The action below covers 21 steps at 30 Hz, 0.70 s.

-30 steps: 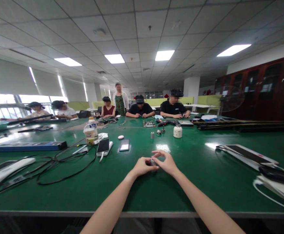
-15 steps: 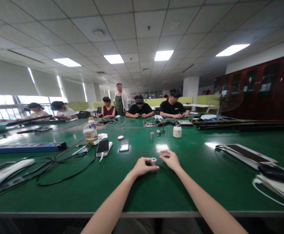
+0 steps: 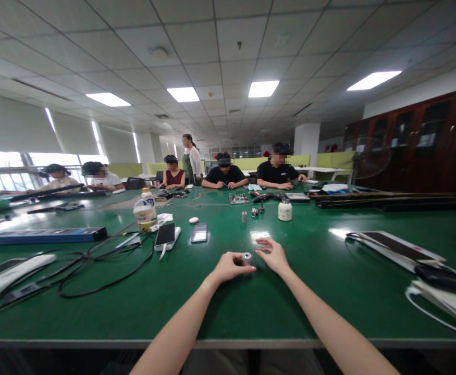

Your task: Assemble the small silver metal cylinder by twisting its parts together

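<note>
My left hand (image 3: 230, 266) grips a small silver metal cylinder (image 3: 246, 259) between thumb and fingers, low over the green table (image 3: 173, 312). The cylinder's round top faces up. Just to its right, my right hand (image 3: 273, 255) is open, thumb and fingers apart and curved towards the cylinder, with nothing visible in it. Farther back stands a second small metal cylinder (image 3: 244, 216), beside some dark and shiny metal parts (image 3: 255, 212) and a white jar (image 3: 284, 210).
Left of my hands lie a phone on a white stand (image 3: 166, 235), a small card-like object (image 3: 199, 233), looped black cables (image 3: 90, 260) and a blue power strip (image 3: 44, 236). At the right is a white-framed device (image 3: 399, 250). Several people sit across the table.
My hands and the held cylinder have hardly moved. Across the table, the standing person has turned sideways, and the seated person at the right has moved their hands apart.
</note>
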### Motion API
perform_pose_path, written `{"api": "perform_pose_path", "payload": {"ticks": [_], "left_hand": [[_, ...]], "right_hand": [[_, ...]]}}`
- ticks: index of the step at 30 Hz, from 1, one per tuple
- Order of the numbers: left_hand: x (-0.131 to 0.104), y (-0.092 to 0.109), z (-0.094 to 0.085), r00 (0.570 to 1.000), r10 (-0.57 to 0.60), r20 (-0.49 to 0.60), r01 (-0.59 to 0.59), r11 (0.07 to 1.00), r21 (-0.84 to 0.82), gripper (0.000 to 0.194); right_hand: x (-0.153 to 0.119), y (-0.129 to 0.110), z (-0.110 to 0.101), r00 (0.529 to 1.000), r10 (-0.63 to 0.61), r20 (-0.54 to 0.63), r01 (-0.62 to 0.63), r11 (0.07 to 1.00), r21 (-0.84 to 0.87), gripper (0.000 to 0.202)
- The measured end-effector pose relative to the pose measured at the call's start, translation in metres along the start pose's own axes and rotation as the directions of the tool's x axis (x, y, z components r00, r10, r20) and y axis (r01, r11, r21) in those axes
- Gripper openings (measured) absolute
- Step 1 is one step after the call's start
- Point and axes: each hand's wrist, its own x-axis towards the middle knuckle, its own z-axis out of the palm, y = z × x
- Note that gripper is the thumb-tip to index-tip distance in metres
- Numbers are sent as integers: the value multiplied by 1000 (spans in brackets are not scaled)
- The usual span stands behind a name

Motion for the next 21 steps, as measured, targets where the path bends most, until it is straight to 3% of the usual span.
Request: {"api": "perform_pose_path", "payload": {"ticks": [8,21], "left_hand": [[0,2,-1,1000,-8,14,7,1000,6,26],[0,-1,0,1000,-8,7,8,1000,11,27]], "right_hand": [[-10,-28,18,982,-191,18,184,967,178,26],[-10,-29,27,972,-218,83,199,962,187,26]]}}
